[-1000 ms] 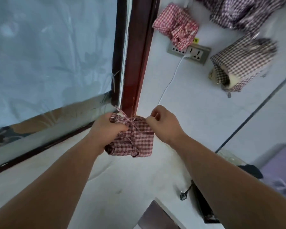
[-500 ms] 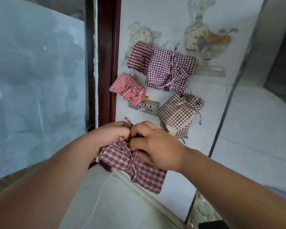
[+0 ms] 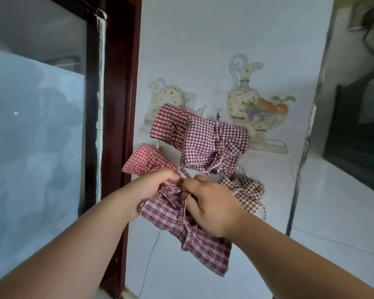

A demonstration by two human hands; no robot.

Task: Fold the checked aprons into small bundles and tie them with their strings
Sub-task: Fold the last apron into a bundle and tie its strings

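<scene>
Since half a second ago both hands have lifted the apron bundle [image 3: 171, 214] up the wall, so that it now hides the socket and overlaps the lower hung bundles, and its lower corner droops looser. The left hand [image 3: 153, 184] is curled, pinching the gathered top of the bundle beside the string [image 3: 185, 172] end that sticks up there. The right hand [image 3: 212, 208] is curled too, knuckles toward the camera, with a strand passing round one finger and cloth under the palm. The bundle is held in the air between them, resting on no surface. Just above and left of it hangs a red-checked bundle [image 3: 147, 160]; straight above it is a purple-checked bundle [image 3: 212, 143]; just right of it, partly behind the right hand, is a brown-checked bundle [image 3: 244, 190]. Farther left of it stands the dark door frame [image 3: 121, 104], and a thin white cable [image 3: 151, 251] drops below it. The knot looks unfinished. To do it well, I judge, the left pinch should stay firm on the folds while the right draws the strand snug, with the drooping corner tucked in first so the bundle stays compact.
</scene>
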